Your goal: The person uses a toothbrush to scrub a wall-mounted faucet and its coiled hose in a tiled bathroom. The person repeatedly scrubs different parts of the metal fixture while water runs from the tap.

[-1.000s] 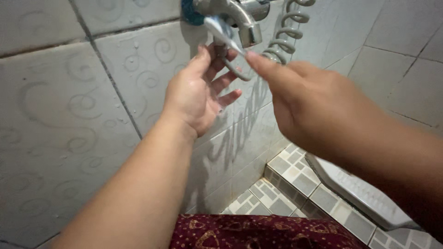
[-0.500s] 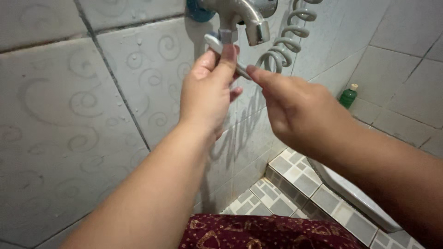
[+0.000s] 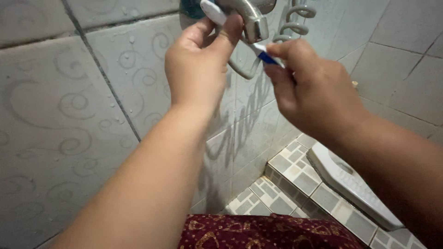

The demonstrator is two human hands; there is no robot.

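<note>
One toothbrush, white with a blue patch on its handle, sits at the top centre of the frame, its head up against the metal tap mounted on the tiled wall. It looks light and stiff, a thin plastic stick likely slick when wet, so the handle near the blue patch seems the surest place to grip. The right hand pinches that handle between thumb and fingertips, the other fingers curled in. The left hand reaches up with thumb and fingers half closed around the brush head and the tap's spout; which of the two it actually grips cannot be told. One coiled hose hangs just right of the tap. Lower right lies one white squat toilet pan set in a checked tile step. Patterned maroon cloth fills the bottom edge.
</note>
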